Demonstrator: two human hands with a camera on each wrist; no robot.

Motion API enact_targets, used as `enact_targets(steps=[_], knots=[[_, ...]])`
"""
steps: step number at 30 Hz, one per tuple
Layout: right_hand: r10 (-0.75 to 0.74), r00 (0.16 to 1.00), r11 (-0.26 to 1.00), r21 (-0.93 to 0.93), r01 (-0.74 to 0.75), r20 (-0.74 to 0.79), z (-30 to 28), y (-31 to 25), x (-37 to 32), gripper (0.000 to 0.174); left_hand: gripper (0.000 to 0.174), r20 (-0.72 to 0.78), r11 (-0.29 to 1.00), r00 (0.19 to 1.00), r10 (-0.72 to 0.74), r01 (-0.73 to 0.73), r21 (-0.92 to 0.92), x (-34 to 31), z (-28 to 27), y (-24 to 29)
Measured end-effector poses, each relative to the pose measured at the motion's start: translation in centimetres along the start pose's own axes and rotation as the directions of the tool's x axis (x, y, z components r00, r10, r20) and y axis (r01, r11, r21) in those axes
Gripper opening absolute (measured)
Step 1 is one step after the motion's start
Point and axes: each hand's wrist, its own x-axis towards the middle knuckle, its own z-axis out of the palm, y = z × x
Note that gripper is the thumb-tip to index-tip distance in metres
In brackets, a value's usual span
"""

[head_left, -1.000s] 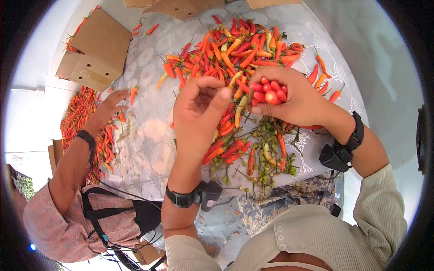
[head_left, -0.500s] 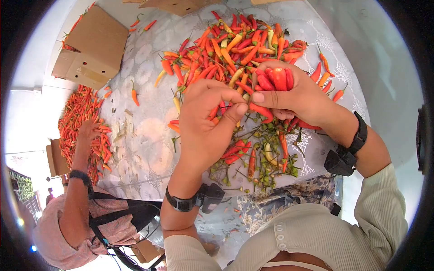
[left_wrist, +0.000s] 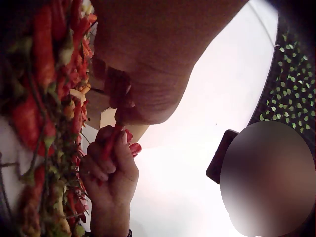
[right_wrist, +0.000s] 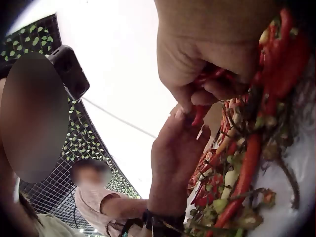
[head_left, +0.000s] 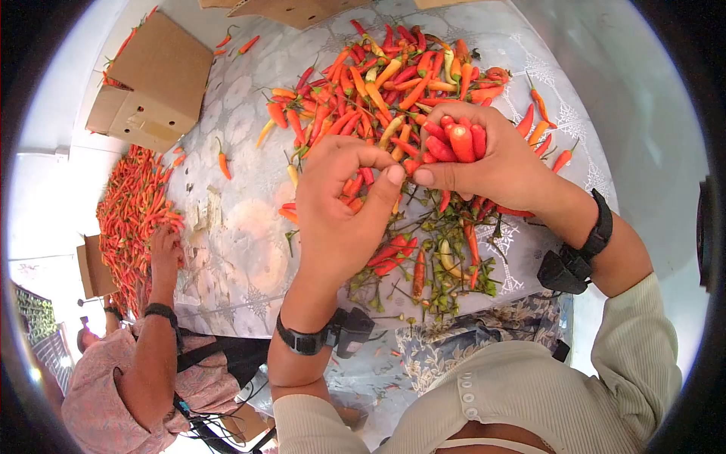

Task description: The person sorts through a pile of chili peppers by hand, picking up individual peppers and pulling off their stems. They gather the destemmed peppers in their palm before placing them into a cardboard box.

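Note:
Several red chili peppers are bunched in my right hand, its fingers curled round them. One red pepper points out of that bunch toward my left hand. Thumb and index finger of the left hand pinch at this pepper's end; the stem is mostly hidden by the fingertips. In the right wrist view, the pepper spans the small space between the right hand and the left hand. Both hands are above the table, over loose peppers and green stems.
A large pile of red peppers lies at the table's left, where another person's hand reaches in. A cardboard box stands at the upper left. Scattered peppers lie on the patterned tablecloth.
My hands came together at one pepper from the bunch, which has shifted in my right hand's grip. The other person's hand moved down to the left pile.

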Motion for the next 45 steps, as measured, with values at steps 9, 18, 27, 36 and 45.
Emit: enact_targets(steps=[9, 18, 27, 36, 45], knots=[[-0.123, 0.991, 0.991, -0.037, 0.125, 0.047, -0.3, 0.9, 0.3, 0.029, 0.011, 0.049, 0.999, 0.999, 0.019, -0.017, -0.043, -0.1, -0.2, -0.1], [-0.100, 0.983, 0.995, 0.046, 0.094, 0.154, -0.3, 0.9, 0.3, 0.027, 0.010, 0.161, 0.887, 0.981, -0.112, 0.172, -0.429, 0.0, -0.5, -0.6], [-0.091, 0.944, 0.981, 0.190, 0.031, 0.317, -0.4, 0.1, -0.2, 0.028, 0.007, 0.323, 0.728, 0.946, 0.005, 0.218, -0.650, 0.1, -0.3, -1.4], [0.084, 0.896, 0.934, 0.280, -0.223, 0.435, -1.2, -0.4, -0.4, 0.032, 0.009, 0.289, 0.631, 0.951, 0.108, 0.160, -0.759, -0.1, -0.1, -2.0], [0.106, 0.958, 0.892, 0.401, -0.210, 0.267, -1.8, 0.6, 0.8, 0.022, 0.012, 0.273, 0.593, 0.947, 0.169, 0.123, -0.795, 0.7, -2.8, -1.4]])
